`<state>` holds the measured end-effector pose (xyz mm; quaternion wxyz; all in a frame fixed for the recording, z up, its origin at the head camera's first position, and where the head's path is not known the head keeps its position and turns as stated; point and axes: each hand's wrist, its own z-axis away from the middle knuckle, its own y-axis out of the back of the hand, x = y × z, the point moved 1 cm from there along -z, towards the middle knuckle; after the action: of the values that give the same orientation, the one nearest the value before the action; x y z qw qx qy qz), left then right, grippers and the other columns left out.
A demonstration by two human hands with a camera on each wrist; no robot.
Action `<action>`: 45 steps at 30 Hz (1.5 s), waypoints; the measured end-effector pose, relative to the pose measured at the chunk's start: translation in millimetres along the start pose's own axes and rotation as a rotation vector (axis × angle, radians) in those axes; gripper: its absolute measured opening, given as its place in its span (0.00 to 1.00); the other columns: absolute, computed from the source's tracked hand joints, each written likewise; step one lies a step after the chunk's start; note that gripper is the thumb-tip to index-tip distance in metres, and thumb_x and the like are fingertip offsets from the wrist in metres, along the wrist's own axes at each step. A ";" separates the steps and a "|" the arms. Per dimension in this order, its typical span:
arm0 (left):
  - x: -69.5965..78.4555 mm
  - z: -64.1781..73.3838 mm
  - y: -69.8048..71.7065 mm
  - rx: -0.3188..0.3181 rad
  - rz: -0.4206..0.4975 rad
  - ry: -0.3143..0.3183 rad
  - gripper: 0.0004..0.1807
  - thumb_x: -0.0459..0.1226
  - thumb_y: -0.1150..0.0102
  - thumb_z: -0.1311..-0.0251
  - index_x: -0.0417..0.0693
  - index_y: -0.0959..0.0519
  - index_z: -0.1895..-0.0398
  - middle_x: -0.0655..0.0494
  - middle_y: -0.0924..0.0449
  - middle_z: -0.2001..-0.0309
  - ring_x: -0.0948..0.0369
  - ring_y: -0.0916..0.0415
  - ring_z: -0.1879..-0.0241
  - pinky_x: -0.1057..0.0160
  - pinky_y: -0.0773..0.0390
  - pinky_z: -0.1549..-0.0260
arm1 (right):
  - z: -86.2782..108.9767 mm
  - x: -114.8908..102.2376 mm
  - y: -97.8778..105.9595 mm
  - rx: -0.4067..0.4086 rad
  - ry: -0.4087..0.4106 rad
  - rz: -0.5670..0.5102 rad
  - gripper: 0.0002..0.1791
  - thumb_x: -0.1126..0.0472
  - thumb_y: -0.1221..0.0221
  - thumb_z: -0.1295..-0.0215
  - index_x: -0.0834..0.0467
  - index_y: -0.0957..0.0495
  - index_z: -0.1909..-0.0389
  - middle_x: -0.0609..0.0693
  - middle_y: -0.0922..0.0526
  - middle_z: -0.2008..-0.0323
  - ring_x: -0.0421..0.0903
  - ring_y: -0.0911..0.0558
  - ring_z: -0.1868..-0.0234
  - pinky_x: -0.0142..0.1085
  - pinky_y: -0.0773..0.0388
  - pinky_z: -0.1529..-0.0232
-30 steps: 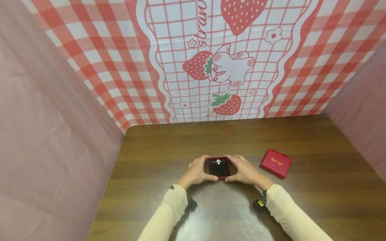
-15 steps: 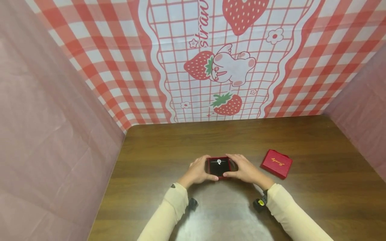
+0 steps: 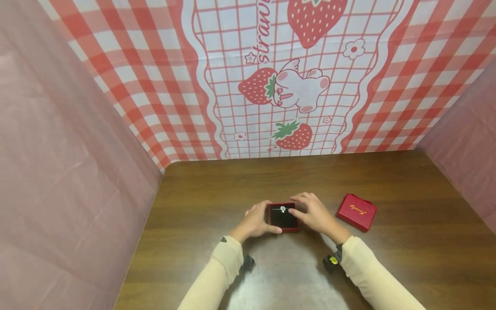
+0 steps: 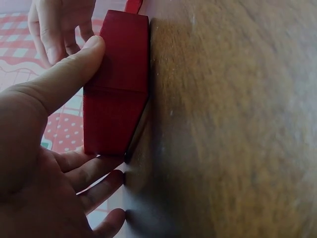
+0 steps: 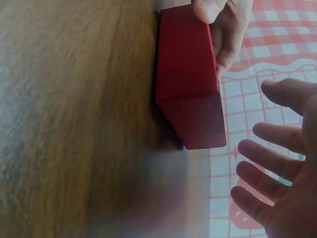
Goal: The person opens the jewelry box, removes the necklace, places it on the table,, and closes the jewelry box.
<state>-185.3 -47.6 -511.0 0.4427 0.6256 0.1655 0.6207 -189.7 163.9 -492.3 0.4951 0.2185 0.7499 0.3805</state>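
A small red jewelry box base [image 3: 283, 229] with a black insert [image 3: 283, 221] sits on the table. On the insert lies a shiny silver piece of jewelry [image 3: 283, 209] with a round head, too small to tell its kind. My left hand [image 3: 253, 221] holds the box's left side, thumb on the near wall [image 4: 121, 54] and fingers at the side and far edge. My right hand [image 3: 317, 216] hovers by the box's right edge, fingers spread; the right wrist view shows a gap between its fingers [image 5: 270, 156] and the red wall [image 5: 185, 57].
A red box lid [image 3: 356, 212] with gold lettering lies on the brown wooden table [image 3: 217, 185], right of my right hand. Behind the table hangs a checked strawberry-print cloth [image 3: 294, 86]. Pink cloth [image 3: 69, 172] hangs on the left side and also on the right.
My right hand has let go of the box's right side and lifted slightly, its thumb moving up over the insert. The left hand keeps its hold; the box has hardly moved.
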 end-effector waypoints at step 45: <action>0.0 -0.9 0.1 0.004 0.010 -0.003 0.48 0.54 0.23 0.59 0.50 0.36 0.35 0.49 0.28 0.36 0.51 0.33 0.35 0.47 0.36 0.39 | -9.7 -6.2 -35.6 0.021 -0.011 0.114 0.10 0.62 0.30 0.48 0.60 0.16 0.66 0.54 0.18 0.58 0.52 0.23 0.55 0.49 0.23 0.54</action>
<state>-186.2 -47.4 -511.1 0.4387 0.6281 0.1629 0.6217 -194.1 134.1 -514.7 0.4745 0.2680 0.7373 0.3992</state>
